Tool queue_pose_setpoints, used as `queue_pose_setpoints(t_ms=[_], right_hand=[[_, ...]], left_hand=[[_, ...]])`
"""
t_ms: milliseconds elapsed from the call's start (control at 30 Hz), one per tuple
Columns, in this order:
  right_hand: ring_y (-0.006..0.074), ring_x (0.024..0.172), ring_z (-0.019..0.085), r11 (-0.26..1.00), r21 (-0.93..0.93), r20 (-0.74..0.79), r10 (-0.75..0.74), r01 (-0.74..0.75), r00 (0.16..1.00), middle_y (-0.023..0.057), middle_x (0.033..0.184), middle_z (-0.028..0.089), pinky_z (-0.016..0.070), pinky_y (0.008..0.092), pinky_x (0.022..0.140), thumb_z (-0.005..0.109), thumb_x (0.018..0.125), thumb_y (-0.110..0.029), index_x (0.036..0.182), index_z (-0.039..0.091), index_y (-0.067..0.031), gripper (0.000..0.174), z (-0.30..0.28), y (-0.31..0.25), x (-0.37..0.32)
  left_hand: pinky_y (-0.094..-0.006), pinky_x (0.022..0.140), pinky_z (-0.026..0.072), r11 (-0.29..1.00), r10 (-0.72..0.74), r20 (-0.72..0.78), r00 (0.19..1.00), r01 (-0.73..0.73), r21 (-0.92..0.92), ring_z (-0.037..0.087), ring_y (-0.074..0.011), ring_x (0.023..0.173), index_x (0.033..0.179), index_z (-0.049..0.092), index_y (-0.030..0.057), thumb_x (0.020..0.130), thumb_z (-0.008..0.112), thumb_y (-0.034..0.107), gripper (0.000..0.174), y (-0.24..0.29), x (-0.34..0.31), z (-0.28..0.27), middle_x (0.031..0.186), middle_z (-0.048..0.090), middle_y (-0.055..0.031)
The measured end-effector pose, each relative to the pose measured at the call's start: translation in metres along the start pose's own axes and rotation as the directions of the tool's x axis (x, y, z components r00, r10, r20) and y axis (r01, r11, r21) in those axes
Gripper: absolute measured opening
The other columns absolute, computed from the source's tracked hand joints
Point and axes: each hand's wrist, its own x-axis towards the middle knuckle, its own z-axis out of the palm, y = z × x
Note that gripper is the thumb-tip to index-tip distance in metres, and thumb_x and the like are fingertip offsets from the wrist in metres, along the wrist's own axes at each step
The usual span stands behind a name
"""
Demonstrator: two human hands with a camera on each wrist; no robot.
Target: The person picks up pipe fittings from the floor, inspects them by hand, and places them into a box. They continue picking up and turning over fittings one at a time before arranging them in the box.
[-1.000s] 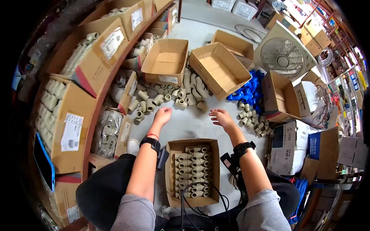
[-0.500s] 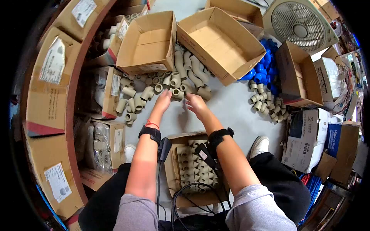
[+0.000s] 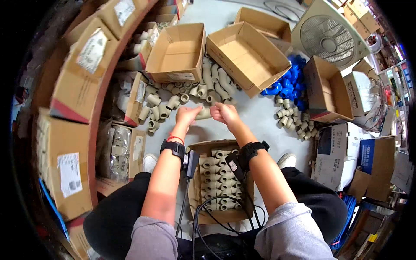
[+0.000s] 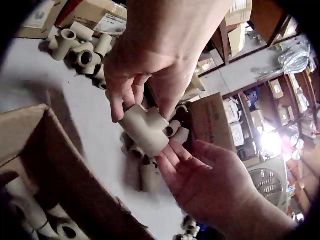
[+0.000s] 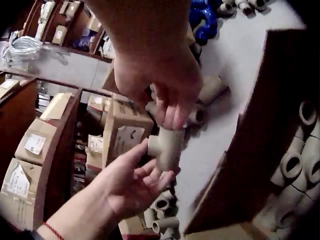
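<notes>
- Tee fitting [image 4: 145, 129], beige and apparently plastic, is held between the two hands, above the floor [image 3: 264, 125] and just beyond the open box [image 3: 196, 173].
- Left hand [image 3: 187, 116] grips one end, thumb on one side and fingers on the other.
- Right hand [image 3: 224, 113] has its fingertips against the opposite end; whether they pinch it or merely steady it, I cannot tell.
- A drop seems the likeliest mishap: if the left hand lets go while the right has only fingertip contact, the smooth, rounded fitting could slip and roll into the loose fittings [image 3: 163, 111].
- Turning it between the hands could also cost the grip, since the side branch makes it an uneven thing to hold.
- Black cables [image 3: 196, 221] loop over the box; pulling the arms back could snag them on its rim or drag them across the packed fittings [image 3: 212, 182].
- Bringing the fitting back too low could knock it against the box's far wall.
</notes>
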Motion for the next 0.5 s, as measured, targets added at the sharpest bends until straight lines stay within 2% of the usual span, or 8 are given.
queue_pose_setpoints(t_ms=[33, 67, 133, 233, 333, 400, 467, 500], right_hand=[[0.0132, 0.053, 0.052, 0.999, -0.039, 0.0, -0.007, 0.007, 1.0, 0.0076, 0.066, 0.057, 0.0431, 0.0215, 0.048, 0.048, 0.077, -0.021, 0.076, 0.056, 0.0045, 0.027, -0.002, -0.005, -0.011], [0.0137, 0.052, 0.052, 0.997, -0.074, 0.003, -0.012, 0.012, 1.0, 0.0078, 0.065, 0.056, 0.0434, 0.0219, 0.048, 0.048, 0.077, -0.02, 0.077, 0.056, 0.0047, 0.026, -0.003, -0.009, -0.021], [0.015, 0.052, 0.053, 0.972, -0.232, 0.068, -0.019, 0.034, 0.998, 0.0087, 0.065, 0.057, 0.0441, 0.0238, 0.047, 0.048, 0.075, -0.017, 0.079, 0.056, 0.0037, 0.023, -0.008, -0.015, -0.04], [0.0152, 0.052, 0.054, 0.918, -0.395, 0.142, 0.024, 0.035, 0.99, 0.0088, 0.065, 0.058, 0.0422, 0.0246, 0.044, 0.05, 0.073, -0.016, 0.078, 0.056, 0.0017, 0.019, -0.017, -0.021, -0.072], [0.0149, 0.051, 0.053, 0.891, -0.446, 0.135, -0.03, 0.088, 0.99, 0.0087, 0.065, 0.058, 0.0411, 0.0244, 0.044, 0.05, 0.073, -0.016, 0.079, 0.055, 0.0016, 0.019, -0.038, -0.015, -0.097], [0.0142, 0.051, 0.053, 0.864, -0.492, 0.056, -0.097, 0.112, 0.994, 0.0082, 0.066, 0.058, 0.0407, 0.0238, 0.044, 0.05, 0.073, -0.016, 0.081, 0.055, 0.0013, 0.019, -0.063, 0.001, -0.098], [0.0138, 0.051, 0.053, 0.868, -0.484, -0.041, -0.146, 0.108, 0.988, 0.0079, 0.067, 0.059, 0.0404, 0.0237, 0.043, 0.05, 0.072, -0.016, 0.081, 0.054, 0.0012, 0.02, -0.09, 0.021, -0.101], [0.0141, 0.051, 0.053, 0.884, -0.462, -0.131, -0.145, 0.069, 0.981, 0.0085, 0.067, 0.059, 0.0408, 0.0246, 0.044, 0.05, 0.071, -0.017, 0.08, 0.055, 0.0011, 0.021, -0.101, 0.031, -0.103]], left_hand=[[-0.0258, 0.056, 0.0455, 0.995, -0.041, 0.022, 0.999, 0.043, -0.089, 0.053, -0.0132, 0.06, 0.067, 0.056, 0.0013, 0.059, 0.07, 0.033, 0.035, 0.012, -0.022, -0.003, 0.067, 0.056, -0.0054], [-0.0287, 0.06, 0.0467, 0.988, -0.051, 0.111, 0.993, 0.066, -0.139, 0.053, -0.0143, 0.069, 0.076, 0.055, -0.0001, 0.059, 0.071, 0.032, 0.04, 0.011, -0.032, -0.007, 0.077, 0.056, -0.0063], [-0.0241, 0.065, 0.0456, 0.983, -0.039, 0.195, 0.98, 0.072, -0.169, 0.053, -0.0131, 0.077, 0.089, 0.054, 0.0005, 0.062, 0.069, 0.034, 0.046, 0.011, -0.059, -0.015, 0.085, 0.055, -0.0059], [-0.0255, 0.069, 0.0447, 0.976, -0.028, 0.264, 0.964, 0.083, -0.201, 0.052, -0.0144, 0.082, 0.093, 0.053, 0.0001, 0.062, 0.07, 0.031, 0.048, 0.003, -0.097, -0.021, 0.089, 0.055, -0.0065], [-0.0266, 0.072, 0.0437, 0.979, -0.011, 0.315, 0.949, 0.075, -0.191, 0.052, -0.0157, 0.086, 0.098, 0.051, -0.002, 0.061, 0.071, 0.027, 0.051, -0.015, -0.123, -0.02, 0.092, 0.054, -0.0082], [-0.0262, 0.07, 0.0443, 0.98, 0.042, 0.267, 0.963, 0.012, -0.198, 0.053, -0.0153, 0.083, 0.101, 0.048, -0.0055, 0.06, 0.072, 0.022, 0.055, -0.028, -0.139, -0.018, 0.089, 0.056, -0.0103], [-0.0255, 0.067, 0.045, 0.991, 0.129, 0.174, 0.976, -0.13, -0.002, 0.055, -0.0152, 0.076, 0.099, 0.049, -0.0051, 0.059, 0.073, 0.023, 0.054, -0.055, -0.13, -0.007, 0.083, 0.058, -0.0098], [-0.0257, 0.064, 0.0454, 0.972, 0.181, 0.067, 0.981, -0.189, 0.142, 0.057, -0.0161, 0.07, 0.095, 0.053, -0.003, 0.057, 0.072, 0.024, 0.051, -0.057, -0.137, -0.005, 0.078, 0.059, -0.0107]])
